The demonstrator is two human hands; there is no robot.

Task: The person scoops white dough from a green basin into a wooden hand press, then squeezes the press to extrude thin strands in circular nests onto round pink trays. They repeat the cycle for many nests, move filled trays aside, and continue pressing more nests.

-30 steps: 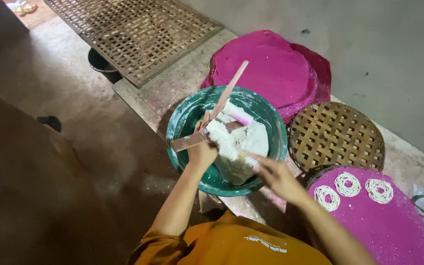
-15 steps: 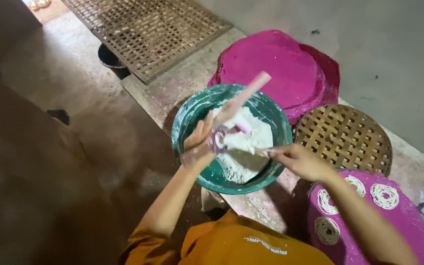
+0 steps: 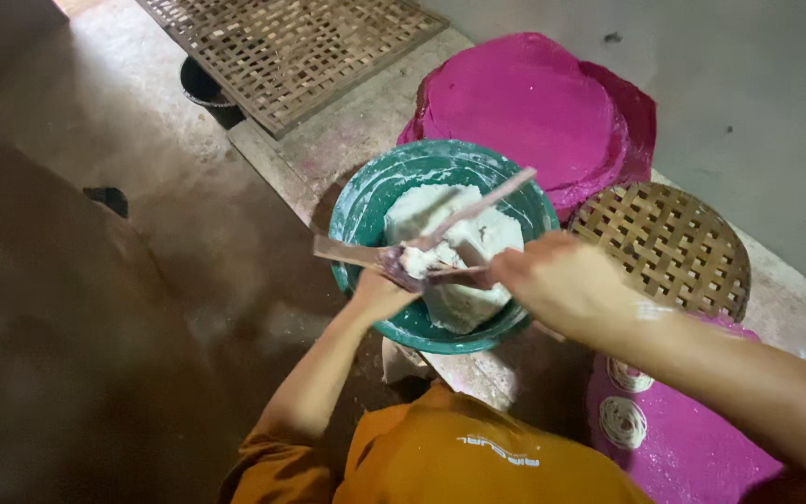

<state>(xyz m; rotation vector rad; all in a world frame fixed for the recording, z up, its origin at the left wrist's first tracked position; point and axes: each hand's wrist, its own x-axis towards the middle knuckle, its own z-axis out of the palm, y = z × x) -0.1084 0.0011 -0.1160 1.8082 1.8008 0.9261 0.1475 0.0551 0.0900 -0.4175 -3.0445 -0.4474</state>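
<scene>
left hand (image 3: 377, 294) grips wooden press (image 3: 394, 261) mid-frame over green bowl (image 3: 366, 201) of white dough (image 3: 454, 243); right hand (image 3: 552, 280) pinches dough at press.

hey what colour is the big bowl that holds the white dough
Green, a teal shade, smeared with white. The bowl shows in the head view.

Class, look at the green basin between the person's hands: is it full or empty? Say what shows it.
Partly full. The green basin holds a lump of white dough at its middle, with bare green wall around it.
</scene>
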